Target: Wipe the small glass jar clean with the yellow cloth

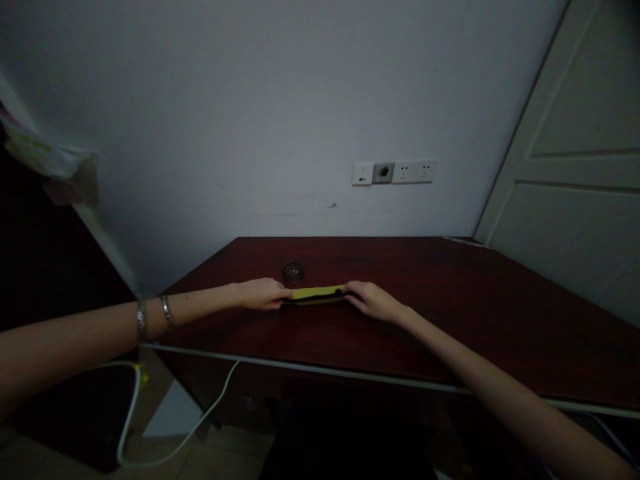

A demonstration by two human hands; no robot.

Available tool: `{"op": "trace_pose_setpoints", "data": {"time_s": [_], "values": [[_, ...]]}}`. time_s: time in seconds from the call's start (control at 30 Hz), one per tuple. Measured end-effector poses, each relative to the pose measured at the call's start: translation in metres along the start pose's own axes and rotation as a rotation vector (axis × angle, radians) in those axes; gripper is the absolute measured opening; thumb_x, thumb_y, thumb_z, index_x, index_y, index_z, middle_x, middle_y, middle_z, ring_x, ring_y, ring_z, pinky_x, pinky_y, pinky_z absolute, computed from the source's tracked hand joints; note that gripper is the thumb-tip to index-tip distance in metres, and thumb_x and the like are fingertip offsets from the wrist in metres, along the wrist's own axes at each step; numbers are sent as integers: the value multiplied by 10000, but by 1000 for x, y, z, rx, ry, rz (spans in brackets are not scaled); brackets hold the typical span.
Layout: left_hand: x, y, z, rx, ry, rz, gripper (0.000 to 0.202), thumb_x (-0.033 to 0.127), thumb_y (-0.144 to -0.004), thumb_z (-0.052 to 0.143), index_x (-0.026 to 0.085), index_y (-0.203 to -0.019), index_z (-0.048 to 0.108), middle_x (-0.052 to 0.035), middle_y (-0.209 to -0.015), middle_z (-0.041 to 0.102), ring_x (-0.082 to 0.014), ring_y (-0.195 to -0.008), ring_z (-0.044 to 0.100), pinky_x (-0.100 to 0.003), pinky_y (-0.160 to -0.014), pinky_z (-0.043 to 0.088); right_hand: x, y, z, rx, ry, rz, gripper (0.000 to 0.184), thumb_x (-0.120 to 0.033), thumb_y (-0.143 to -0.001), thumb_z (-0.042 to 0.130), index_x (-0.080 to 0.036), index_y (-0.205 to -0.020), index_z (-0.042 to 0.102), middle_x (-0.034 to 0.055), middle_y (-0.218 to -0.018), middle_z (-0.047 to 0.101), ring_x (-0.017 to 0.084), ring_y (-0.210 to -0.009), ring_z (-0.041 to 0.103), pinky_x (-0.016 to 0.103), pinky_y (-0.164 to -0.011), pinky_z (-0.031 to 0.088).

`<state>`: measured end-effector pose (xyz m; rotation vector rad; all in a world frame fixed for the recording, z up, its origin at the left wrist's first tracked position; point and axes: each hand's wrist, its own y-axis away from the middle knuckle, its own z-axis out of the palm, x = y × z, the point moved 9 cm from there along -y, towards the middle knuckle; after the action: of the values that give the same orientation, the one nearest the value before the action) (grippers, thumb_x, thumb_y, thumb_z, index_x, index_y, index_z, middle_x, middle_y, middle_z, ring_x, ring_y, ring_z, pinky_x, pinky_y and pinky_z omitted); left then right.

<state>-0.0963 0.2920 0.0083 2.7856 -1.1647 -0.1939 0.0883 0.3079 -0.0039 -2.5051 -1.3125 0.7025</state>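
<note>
A flat yellow pouch (314, 293) with a black strip along it, which looks like a zip, is held level between my two hands over the dark red desk (400, 267). My left hand (264, 293) pinches its left end, thumb and fingers closed on it. At the right end, my right hand (369, 299) grips it near a small dark knob on the strip. Just behind the pouch, closer to the wall, stands a dark glass ashtray (293, 271). Whether the pouch touches the desk I cannot tell.
Wall sockets (413, 171) sit above the desk's back edge. A white panelled door (585, 160) is at the right. Below the desk's front edge, a white cable (131, 417) loops at the left. Fabric (55, 160) hangs at the far left.
</note>
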Motion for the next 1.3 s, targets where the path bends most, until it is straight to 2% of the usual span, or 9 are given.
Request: {"op": "trace_pose_setpoints", "data": {"time_s": [0.07,0.13,0.37,0.47,0.6,0.77,1.03,1.17,1.3], "values": [[10,2,18,-73,23,73,218,222,-782,493,187,-985,566,-63,-815,637,-157,-702,583,-226,-662,415,0,9,17,-100,11,20,185,-232,-855,439,-185,-984,562,78,-933,636,193,-842,604,310,-772,456],[8,1,21,-58,67,50,225,233,-798,453,173,-991,550,-59,-785,630,-154,-666,574,-227,-620,408,2,13,19,-87,0,48,189,-232,-863,423,-179,-983,560,80,-929,638,190,-832,603,306,-766,450],[-48,-19,17,107,285,-389,228,214,-742,455,127,-901,592,-56,-876,651,-153,-787,596,-214,-688,429,36,-7,8,111,-6,228,164,-253,-851,447,-153,-870,576,85,-897,590,170,-833,567,284,-758,435],[-61,-26,32,46,309,-511,235,214,-705,499,132,-889,620,-48,-832,661,-153,-723,614,-210,-640,443,49,-16,19,54,117,352,180,-256,-859,440,-157,-901,585,92,-905,590,175,-819,579,282,-738,428],[-58,-31,48,-69,264,-580,230,209,-713,497,122,-889,617,-59,-722,649,-149,-596,613,-206,-543,444,51,-19,28,-30,298,444,218,-315,-874,423,-203,-986,572,108,-960,586,201,-822,590,288,-679,430],[-51,-28,43,-78,103,-627,304,310,-729,520,105,-946,578,-180,-946,632,-229,-766,633,-275,-616,493,56,-13,23,-2,397,488,312,-418,-854,434,-172,-987,572,172,-1014,558,289,-955,535,340,-684,448],[-69,-8,62,-265,577,-710,318,377,-721,519,82,-826,574,-138,-832,616,-121,-521,545,-241,-444,485,76,-20,28,4,108,443,284,-413,-809,514,-150,-843,618,102,-890,635,190,-808,604,264,-696,434],[-100,1,64,-401,493,-769,252,350,-595,662,113,-630,583,-70,-591,587,-139,-475,544,-260,-452,487,61,-38,38,-31,-31,409,269,-421,-755,577,-163,-782,650,63,-797,669,166,-731,616,226,-616,419],[-140,5,56,-407,346,-847,258,246,-487,727,112,-435,513,-88,-420,514,-235,-466,572,-338,-447,487,35,-67,55,-47,-44,374,247,-394,-741,596,-158,-771,663,58,-781,677,151,-720,618,205,-603,400]]}}
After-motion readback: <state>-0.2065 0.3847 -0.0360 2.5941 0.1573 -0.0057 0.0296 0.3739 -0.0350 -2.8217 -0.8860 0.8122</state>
